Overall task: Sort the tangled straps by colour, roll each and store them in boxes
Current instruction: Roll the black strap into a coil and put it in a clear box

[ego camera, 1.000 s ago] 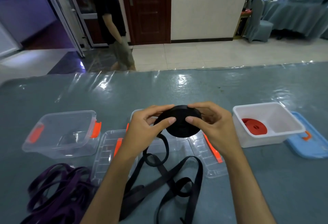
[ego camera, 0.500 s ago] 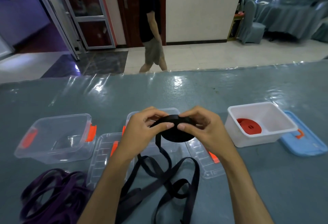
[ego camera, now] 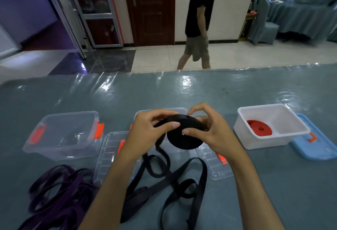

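Both hands, the left hand (ego camera: pixel 145 133) and right hand (ego camera: pixel 209 129), clamp the black strap roll (ego camera: pixel 184 138) between them above the bench (ego camera: pixel 182 93) (loose tail trailing below). The purple straps (ego camera: pixel 58 193) lie left of the left hand.

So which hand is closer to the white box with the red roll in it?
The right hand. It grips the black roll just left of the white box. The left hand grips the roll's other side, farther from the box.
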